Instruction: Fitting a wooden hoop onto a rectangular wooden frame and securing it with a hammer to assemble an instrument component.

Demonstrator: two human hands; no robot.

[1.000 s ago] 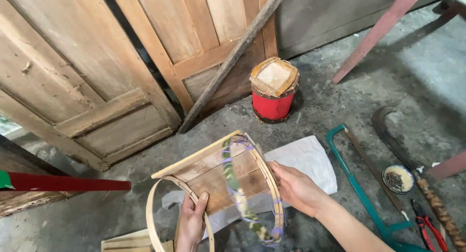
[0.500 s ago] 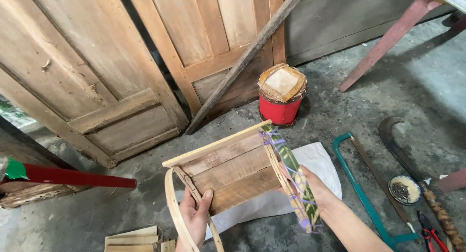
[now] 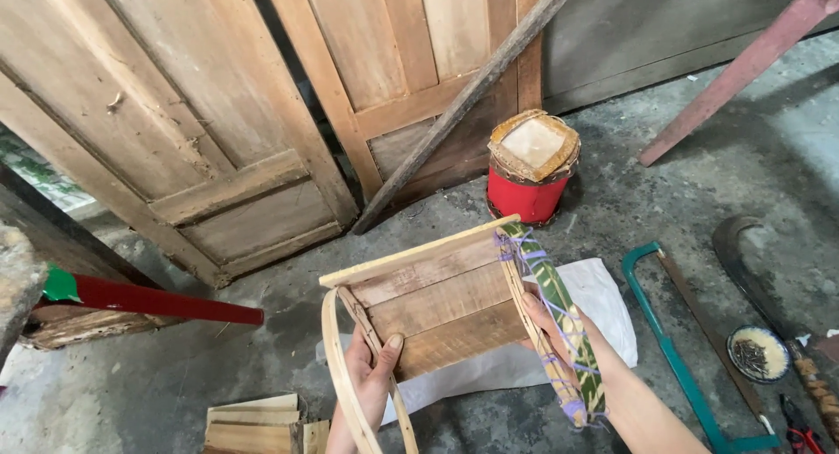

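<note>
1. The left hand [image 3: 371, 380] is closed on the left side of a wooden box frame [image 3: 437, 310], thumb on the planks.
2. The right hand [image 3: 551, 327] clasps its right edge, beside a bamboo strip [image 3: 564, 332] bound with purple cord.
3. The frame is held above a white sheet [image 3: 603, 310] on the floor [image 3: 655, 192].

The wooden frame [image 3: 433, 310] is a small, box-like piece built of pale, rough planks laid side by side, with a lighter strip along its top edge. It is held up off the floor, tilted, its planked face turned toward the camera. A thin bent strip [image 3: 345, 380] curves down its left side. Along its right edge runs a green-and-yellow bamboo strip [image 3: 564, 323], lashed on with purple cord. The left hand [image 3: 367, 388] grips the lower left side; the right hand [image 3: 559, 327] holds the right edge.
</note>
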